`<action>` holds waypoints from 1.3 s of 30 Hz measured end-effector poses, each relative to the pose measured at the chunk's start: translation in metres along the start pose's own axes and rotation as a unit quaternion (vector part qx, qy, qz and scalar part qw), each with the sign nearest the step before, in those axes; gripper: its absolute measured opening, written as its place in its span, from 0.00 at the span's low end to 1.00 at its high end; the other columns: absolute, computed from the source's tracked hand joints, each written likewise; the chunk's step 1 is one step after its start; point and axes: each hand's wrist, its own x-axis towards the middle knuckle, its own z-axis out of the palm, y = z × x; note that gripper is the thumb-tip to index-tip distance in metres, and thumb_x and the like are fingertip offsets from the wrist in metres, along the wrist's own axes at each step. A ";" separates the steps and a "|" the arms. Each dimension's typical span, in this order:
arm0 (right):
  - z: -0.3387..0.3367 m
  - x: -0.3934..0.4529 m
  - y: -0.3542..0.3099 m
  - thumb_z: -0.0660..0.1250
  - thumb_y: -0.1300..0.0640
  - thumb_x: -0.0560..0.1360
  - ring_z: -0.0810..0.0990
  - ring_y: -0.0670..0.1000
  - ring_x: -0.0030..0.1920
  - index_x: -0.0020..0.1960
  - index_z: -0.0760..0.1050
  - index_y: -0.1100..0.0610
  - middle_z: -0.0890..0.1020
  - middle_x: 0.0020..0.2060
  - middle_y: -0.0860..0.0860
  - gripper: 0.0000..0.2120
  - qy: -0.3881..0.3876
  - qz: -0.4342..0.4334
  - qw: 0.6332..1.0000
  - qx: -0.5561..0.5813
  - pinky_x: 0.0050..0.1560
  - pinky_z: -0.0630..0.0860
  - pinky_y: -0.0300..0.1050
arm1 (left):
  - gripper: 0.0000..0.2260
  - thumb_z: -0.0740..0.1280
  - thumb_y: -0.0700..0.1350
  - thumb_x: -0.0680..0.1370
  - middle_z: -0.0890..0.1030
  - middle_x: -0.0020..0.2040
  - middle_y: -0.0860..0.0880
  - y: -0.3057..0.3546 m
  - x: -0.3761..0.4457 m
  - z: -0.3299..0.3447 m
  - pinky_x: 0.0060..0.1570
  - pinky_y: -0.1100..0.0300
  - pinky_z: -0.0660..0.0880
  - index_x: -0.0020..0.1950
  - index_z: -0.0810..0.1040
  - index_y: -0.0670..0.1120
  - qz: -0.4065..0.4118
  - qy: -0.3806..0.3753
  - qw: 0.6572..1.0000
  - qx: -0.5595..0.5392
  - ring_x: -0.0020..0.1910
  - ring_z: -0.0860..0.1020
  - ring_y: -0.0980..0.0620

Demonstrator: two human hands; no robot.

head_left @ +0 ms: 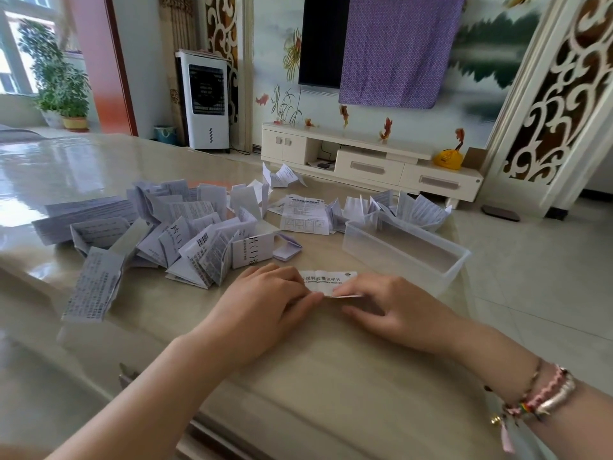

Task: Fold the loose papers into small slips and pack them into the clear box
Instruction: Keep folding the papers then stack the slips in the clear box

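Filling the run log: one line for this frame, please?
phase: folding | left hand: pinches paper slip | right hand: pinches same slip | clear box: looks empty | loose papers: piled on table

One head-worn wide-angle view; looks forward and down over the table; close above the hands.

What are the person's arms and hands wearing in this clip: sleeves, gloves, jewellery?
Both forearms are bare, with no sleeves in view and no gloves. The left hand and its wrist carry nothing. The right hand has bare fingers, but its wrist wears several stacked bracelets: braided pink cord, a pale band, a thin one with multicoloured beads, and a pink tassel hanging down.
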 end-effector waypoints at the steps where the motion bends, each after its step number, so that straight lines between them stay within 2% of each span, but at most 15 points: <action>1: -0.001 0.002 -0.001 0.66 0.48 0.78 0.79 0.37 0.53 0.55 0.81 0.49 0.82 0.50 0.40 0.09 0.018 0.032 0.998 0.055 0.55 0.74 0.37 | 0.27 0.48 0.66 0.78 0.78 0.46 0.58 -0.001 0.001 0.001 0.52 0.57 0.73 0.45 0.82 0.52 -0.014 0.007 1.000 -0.025 0.48 0.75 0.56; 2: -0.002 0.005 -0.002 0.67 0.49 0.77 0.79 0.37 0.47 0.49 0.82 0.49 0.83 0.44 0.40 0.06 0.032 0.068 0.992 0.106 0.50 0.74 0.36 | 0.27 0.50 0.67 0.78 0.78 0.43 0.57 0.000 0.002 0.000 0.49 0.57 0.73 0.43 0.81 0.51 -0.040 0.016 0.997 -0.059 0.45 0.76 0.57; 4: -0.001 0.013 -0.002 0.68 0.48 0.76 0.76 0.40 0.35 0.39 0.80 0.51 0.79 0.32 0.41 0.10 0.063 0.132 0.973 0.180 0.39 0.70 0.39 | 0.22 0.55 0.65 0.77 0.78 0.37 0.54 -0.002 0.005 0.001 0.44 0.55 0.74 0.40 0.79 0.50 -0.108 0.043 0.985 -0.128 0.38 0.76 0.56; 5: 0.000 0.017 0.000 0.68 0.48 0.76 0.73 0.42 0.33 0.37 0.79 0.54 0.76 0.30 0.44 0.13 0.080 0.161 0.962 0.204 0.37 0.68 0.42 | 0.19 0.59 0.62 0.77 0.78 0.36 0.53 -0.003 0.007 0.002 0.43 0.55 0.75 0.41 0.79 0.50 -0.143 0.060 0.977 -0.145 0.37 0.76 0.54; 8: 0.008 0.032 0.002 0.69 0.48 0.75 0.74 0.46 0.33 0.39 0.78 0.59 0.80 0.32 0.53 0.14 0.124 0.226 0.947 0.191 0.36 0.68 0.43 | 0.07 0.66 0.52 0.78 0.81 0.41 0.51 -0.008 0.014 0.006 0.44 0.54 0.76 0.48 0.79 0.49 -0.234 0.090 0.955 -0.159 0.40 0.78 0.51; 11: 0.015 0.039 -0.005 0.65 0.46 0.77 0.77 0.52 0.42 0.45 0.74 0.58 0.79 0.38 0.51 0.14 0.105 0.256 0.960 0.047 0.38 0.68 0.44 | 0.09 0.65 0.50 0.79 0.80 0.52 0.50 -0.003 0.019 0.009 0.50 0.55 0.75 0.57 0.74 0.49 -0.278 0.065 0.947 -0.147 0.51 0.77 0.48; 14: 0.018 0.043 -0.013 0.60 0.47 0.79 0.76 0.55 0.49 0.48 0.67 0.56 0.73 0.41 0.49 0.12 0.060 0.257 0.961 -0.077 0.39 0.66 0.46 | 0.12 0.58 0.51 0.81 0.78 0.58 0.48 0.004 0.022 0.015 0.52 0.54 0.68 0.63 0.65 0.50 -0.268 0.029 0.963 -0.024 0.57 0.74 0.45; 18: 0.022 0.043 -0.012 0.56 0.49 0.81 0.70 0.52 0.40 0.47 0.61 0.54 0.68 0.36 0.46 0.10 0.062 0.231 0.961 -0.138 0.36 0.62 0.46 | 0.13 0.56 0.54 0.82 0.78 0.57 0.48 0.007 0.023 0.014 0.53 0.52 0.66 0.63 0.61 0.50 -0.268 0.009 0.960 0.080 0.58 0.74 0.45; 22: 0.024 0.043 -0.011 0.56 0.51 0.81 0.72 0.55 0.38 0.51 0.57 0.55 0.73 0.38 0.49 0.09 0.073 0.228 0.962 -0.135 0.34 0.65 0.47 | 0.14 0.56 0.55 0.82 0.70 0.62 0.48 0.010 0.023 0.013 0.57 0.52 0.65 0.64 0.62 0.51 -0.275 0.007 0.955 0.108 0.61 0.70 0.45; 25: 0.024 0.041 -0.014 0.54 0.57 0.81 0.74 0.56 0.41 0.55 0.57 0.55 0.74 0.45 0.52 0.06 0.080 0.237 0.960 -0.130 0.36 0.68 0.48 | 0.16 0.58 0.49 0.81 0.63 0.64 0.49 0.010 0.022 0.013 0.58 0.54 0.64 0.68 0.63 0.53 -0.232 0.032 0.964 0.126 0.62 0.65 0.45; 28: 0.020 0.036 -0.015 0.55 0.64 0.78 0.71 0.55 0.43 0.60 0.58 0.55 0.66 0.54 0.53 0.13 0.065 0.241 0.953 -0.172 0.36 0.66 0.47 | 0.19 0.58 0.39 0.76 0.65 0.63 0.51 0.010 0.023 0.014 0.58 0.56 0.64 0.66 0.70 0.53 -0.159 0.021 0.980 0.114 0.61 0.65 0.46; 32: 0.014 0.033 -0.013 0.57 0.67 0.75 0.71 0.52 0.49 0.57 0.66 0.54 0.65 0.55 0.50 0.14 0.054 0.185 0.961 -0.200 0.41 0.71 0.46 | 0.21 0.59 0.38 0.74 0.68 0.62 0.53 0.010 0.026 0.009 0.59 0.58 0.62 0.64 0.73 0.54 -0.114 -0.006 0.988 0.104 0.62 0.66 0.49; 35: 0.009 0.029 -0.005 0.60 0.58 0.78 0.73 0.51 0.55 0.57 0.72 0.53 0.73 0.55 0.48 0.09 0.045 0.072 0.982 -0.167 0.54 0.72 0.47 | 0.17 0.58 0.41 0.77 0.71 0.61 0.54 0.009 0.026 0.010 0.60 0.58 0.64 0.63 0.74 0.56 -0.109 -0.011 0.990 0.089 0.62 0.67 0.50; 37: 0.004 0.025 -0.002 0.59 0.45 0.79 0.72 0.48 0.60 0.61 0.71 0.51 0.75 0.59 0.46 0.14 -0.025 0.047 0.990 -0.127 0.61 0.68 0.46 | 0.13 0.57 0.48 0.81 0.72 0.59 0.54 0.009 0.025 0.012 0.59 0.58 0.65 0.62 0.75 0.56 -0.122 0.000 0.990 0.064 0.62 0.68 0.50; 39: 0.001 0.022 0.000 0.59 0.40 0.79 0.70 0.45 0.63 0.65 0.68 0.50 0.73 0.63 0.44 0.20 -0.077 0.046 0.988 -0.127 0.64 0.64 0.42 | 0.14 0.57 0.55 0.81 0.72 0.59 0.54 0.009 0.024 0.015 0.59 0.57 0.66 0.62 0.76 0.56 -0.138 -0.001 0.990 0.034 0.61 0.67 0.50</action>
